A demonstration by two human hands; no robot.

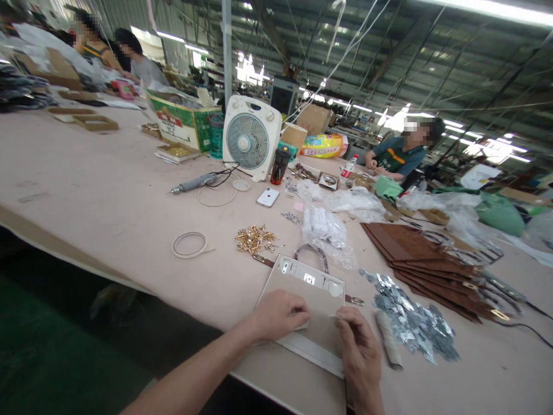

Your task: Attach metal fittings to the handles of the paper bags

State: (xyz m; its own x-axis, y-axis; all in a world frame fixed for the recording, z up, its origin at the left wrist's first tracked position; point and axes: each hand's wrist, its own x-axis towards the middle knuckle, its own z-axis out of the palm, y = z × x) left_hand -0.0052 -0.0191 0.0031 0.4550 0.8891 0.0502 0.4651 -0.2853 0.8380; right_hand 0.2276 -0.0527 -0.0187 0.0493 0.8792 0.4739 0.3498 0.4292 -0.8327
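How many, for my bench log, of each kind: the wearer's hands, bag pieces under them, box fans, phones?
Left hand and right hand: 2
Bag piece: 1
Box fan: 1
Phone: 1
Total: 5

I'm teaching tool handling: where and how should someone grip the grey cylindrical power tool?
Probably by the thick middle of the grey cylindrical power tool, from above on its near side, gripping across it: it lies flat, its thin tip points left, and the thin black cord trails from its right end.
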